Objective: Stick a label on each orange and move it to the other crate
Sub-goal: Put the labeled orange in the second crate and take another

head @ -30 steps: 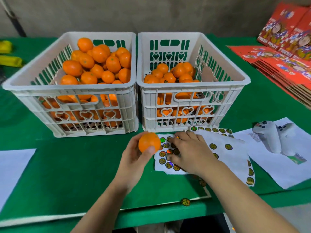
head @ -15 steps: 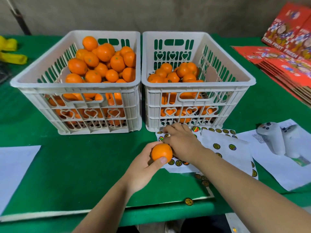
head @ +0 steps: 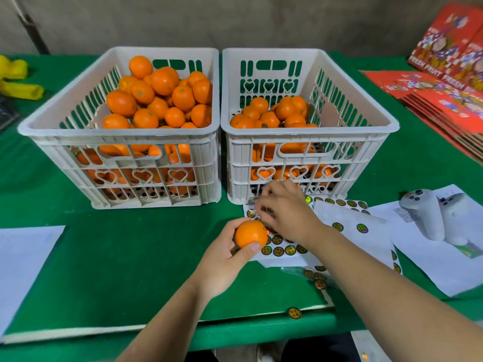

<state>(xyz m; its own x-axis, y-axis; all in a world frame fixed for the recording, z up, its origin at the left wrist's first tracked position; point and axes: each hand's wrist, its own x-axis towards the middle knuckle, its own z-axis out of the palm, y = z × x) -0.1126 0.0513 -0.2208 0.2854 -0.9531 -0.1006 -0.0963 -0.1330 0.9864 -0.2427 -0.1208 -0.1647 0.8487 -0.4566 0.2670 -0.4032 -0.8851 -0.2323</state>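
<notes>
My left hand (head: 224,259) grips one orange (head: 250,233) just above the green table, in front of the right crate. My right hand (head: 285,212) is over the sticker sheet (head: 285,249), fingers curled at its far edge; whether a label is pinched is hidden by blur. The left white crate (head: 120,142) is piled high with oranges. The right white crate (head: 308,131) is about half full, and one orange in it shows a dark round label.
More sticker sheets (head: 352,226) and white papers lie to the right, with two white controllers (head: 436,215) on them. Red fruit boxes (head: 449,82) are stacked at the far right. A loose label (head: 294,313) lies near the table edge. Yellow items (head: 18,82) sit far left.
My left hand carried the orange right and toward me, beside the sticker sheet. My right hand slid up the sheet toward the right crate's base.
</notes>
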